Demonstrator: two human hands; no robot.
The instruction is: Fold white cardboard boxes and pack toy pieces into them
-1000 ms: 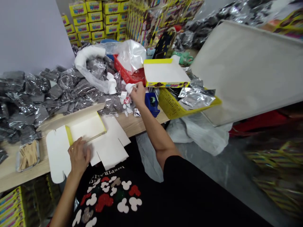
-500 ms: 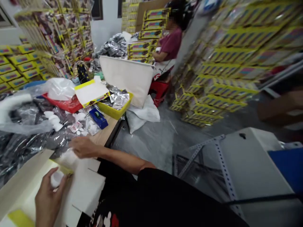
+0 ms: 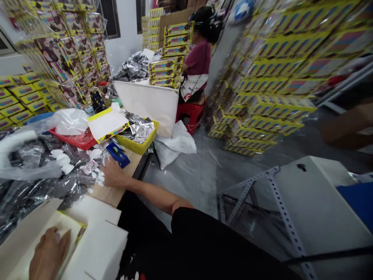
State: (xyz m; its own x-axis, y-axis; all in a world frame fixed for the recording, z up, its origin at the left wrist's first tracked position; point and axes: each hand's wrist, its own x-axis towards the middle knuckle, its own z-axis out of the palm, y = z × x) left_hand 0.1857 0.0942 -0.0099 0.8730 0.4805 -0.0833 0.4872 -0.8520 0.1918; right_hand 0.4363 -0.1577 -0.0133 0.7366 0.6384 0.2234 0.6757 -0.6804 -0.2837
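At the lower left, my left hand (image 3: 49,252) is inside an open white carton (image 3: 100,233), over a smaller yellow-edged box (image 3: 70,221). Its fingers are bent around a small white round piece (image 3: 58,235), mostly hidden by them. My right hand (image 3: 113,174) is stretched over the table, fingers apart, at a clear plastic bag and several small white pieces (image 3: 100,177). Just beyond its fingertips stands a blue tape dispenser (image 3: 118,154). White oval discs (image 3: 62,159) lie to its left.
A yellow basket (image 3: 136,147) of silver packets and a red tray (image 3: 78,142) stand farther back. Dark plastic bags (image 3: 32,190) cover the left side. A person (image 3: 198,58) sits beyond a white board (image 3: 145,107). Stacked yellow boxes (image 3: 262,105) stand right.
My left hand has lowered into the carton with the white round piece. My right hand has moved away from the carton, forward and right to the small white pieces.
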